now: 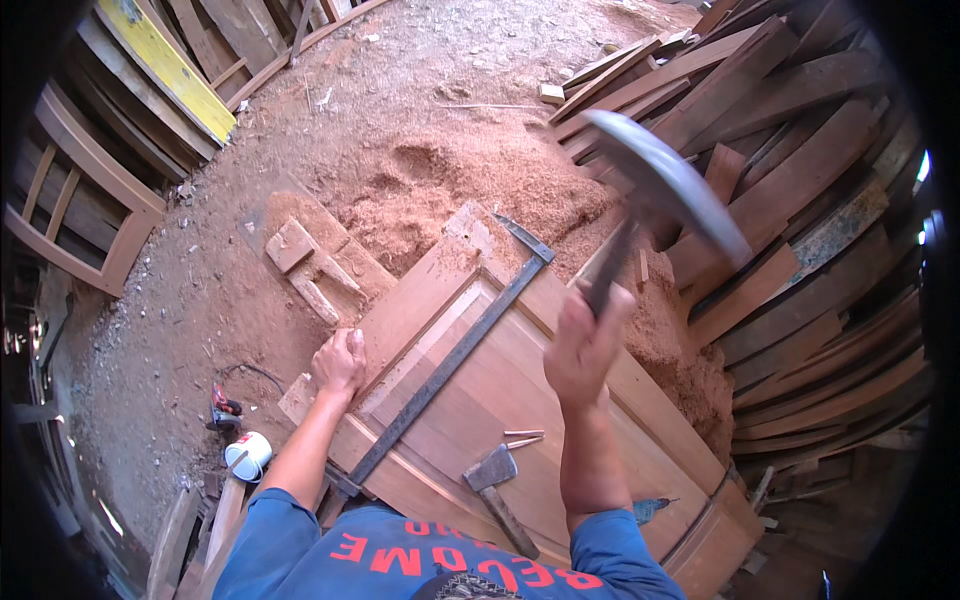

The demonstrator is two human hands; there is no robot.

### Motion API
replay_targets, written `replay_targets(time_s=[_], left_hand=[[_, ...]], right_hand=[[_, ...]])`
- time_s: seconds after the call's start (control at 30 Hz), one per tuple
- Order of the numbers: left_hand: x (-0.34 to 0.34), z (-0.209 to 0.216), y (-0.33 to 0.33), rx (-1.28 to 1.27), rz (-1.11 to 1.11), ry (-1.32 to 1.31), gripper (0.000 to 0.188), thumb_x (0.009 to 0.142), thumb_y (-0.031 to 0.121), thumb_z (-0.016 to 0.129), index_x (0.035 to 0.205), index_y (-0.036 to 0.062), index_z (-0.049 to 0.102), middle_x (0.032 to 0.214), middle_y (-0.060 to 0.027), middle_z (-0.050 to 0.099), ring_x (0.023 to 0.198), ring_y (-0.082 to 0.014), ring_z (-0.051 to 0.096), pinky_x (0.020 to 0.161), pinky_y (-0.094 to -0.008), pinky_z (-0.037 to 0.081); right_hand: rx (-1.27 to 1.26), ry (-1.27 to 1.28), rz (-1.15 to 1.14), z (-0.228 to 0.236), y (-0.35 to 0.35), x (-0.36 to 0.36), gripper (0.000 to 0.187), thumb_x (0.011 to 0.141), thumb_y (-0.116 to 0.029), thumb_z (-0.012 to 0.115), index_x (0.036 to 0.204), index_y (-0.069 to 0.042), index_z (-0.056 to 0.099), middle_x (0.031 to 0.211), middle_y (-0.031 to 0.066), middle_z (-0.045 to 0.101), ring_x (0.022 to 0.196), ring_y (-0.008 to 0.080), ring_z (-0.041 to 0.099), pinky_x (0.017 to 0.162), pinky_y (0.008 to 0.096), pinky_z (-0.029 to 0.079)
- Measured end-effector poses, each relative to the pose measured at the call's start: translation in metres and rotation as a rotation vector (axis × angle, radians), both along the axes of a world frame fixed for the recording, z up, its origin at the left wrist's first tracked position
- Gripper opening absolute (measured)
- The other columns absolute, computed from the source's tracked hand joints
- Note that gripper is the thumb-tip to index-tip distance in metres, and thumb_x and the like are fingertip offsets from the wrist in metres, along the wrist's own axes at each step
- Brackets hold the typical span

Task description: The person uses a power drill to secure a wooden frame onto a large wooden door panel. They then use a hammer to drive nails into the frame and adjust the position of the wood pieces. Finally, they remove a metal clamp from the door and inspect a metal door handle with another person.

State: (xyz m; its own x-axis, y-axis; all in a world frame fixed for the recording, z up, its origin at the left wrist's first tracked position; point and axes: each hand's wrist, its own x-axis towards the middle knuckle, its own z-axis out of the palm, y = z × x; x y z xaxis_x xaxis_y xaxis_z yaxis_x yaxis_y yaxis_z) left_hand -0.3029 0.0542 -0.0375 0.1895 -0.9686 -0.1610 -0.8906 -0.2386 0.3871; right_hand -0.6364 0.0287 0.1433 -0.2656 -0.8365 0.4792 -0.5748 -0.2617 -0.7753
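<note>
Sawdust strews the floor beyond the left hand; stacked planks stand right of the right hand. A panelled wooden door lies beneath both, its long axis slanting from far left to near right. The right hand grips a raised hammer, its blurred head slanting similarly. The left rests curled on the door's edge; whether it pinches anything, I cannot tell.

The left forearm reaches forward, the left grip lowered and partly curled; the right forearm is raised, the right grip clenched.
</note>
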Motion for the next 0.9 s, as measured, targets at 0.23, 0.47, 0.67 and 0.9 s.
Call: replay_targets(time_s=[0.23, 0.47, 0.67, 0.9], left_hand=[[-0.002, 0.004, 0.001, 0.062, -0.035, -0.025, 0.048, 0.1, 0.05, 0.044, 0.109, 0.0078, 0.067, 0.101, -0.0253, 0.071, 0.094, -0.0457, 0.068, 0.086, -0.0561, 0.052], [-0.001, 0.004, -0.003, 0.052, -0.026, -0.018, 0.052, 0.1, 0.051, 0.043, 0.109, 0.0058, 0.066, 0.099, -0.0265, 0.071, 0.092, -0.0469, 0.068, 0.084, -0.0571, 0.052], [0.003, -0.004, -0.004, 0.049, -0.026, -0.023, 0.05, 0.1, 0.05, 0.044, 0.109, 0.0069, 0.067, 0.1, -0.0257, 0.071, 0.092, -0.047, 0.068, 0.084, -0.0562, 0.053], [0.004, -0.009, 0.0, -0.017, -0.039, -0.026, 0.047, 0.099, 0.047, 0.046, 0.106, 0.0056, 0.067, 0.094, -0.0272, 0.07, 0.087, -0.0478, 0.068, 0.082, -0.0577, 0.052]], right_hand=[[0.633, 0.361, -0.065, -0.141, 0.009, -0.025, 0.017, 0.099, -0.015, 0.059, 0.108, -0.002, 0.051, 0.072, 0.0254, 0.062, 0.066, 0.0518, 0.061, 0.059, 0.0607, 0.049], [-0.201, -0.089, 0.004, -0.032, 0.0, 0.012, 0.016, 0.102, -0.016, 0.056, 0.104, -0.002, 0.048, 0.063, 0.0152, 0.051, 0.051, 0.0389, 0.048, 0.049, 0.0454, 0.042], [0.63, 0.297, -0.07, -0.123, 0.003, -0.016, 0.018, 0.1, -0.02, 0.057, 0.106, -0.004, 0.05, 0.078, 0.03, 0.064, 0.073, 0.0548, 0.063, 0.064, 0.0622, 0.049], [-0.007, 0.196, -0.122, -0.101, 0.017, 0.005, 0.023, 0.1, -0.019, 0.059, 0.108, -0.002, 0.048, 0.078, 0.0286, 0.064, 0.075, 0.0516, 0.065, 0.061, 0.058, 0.051]])
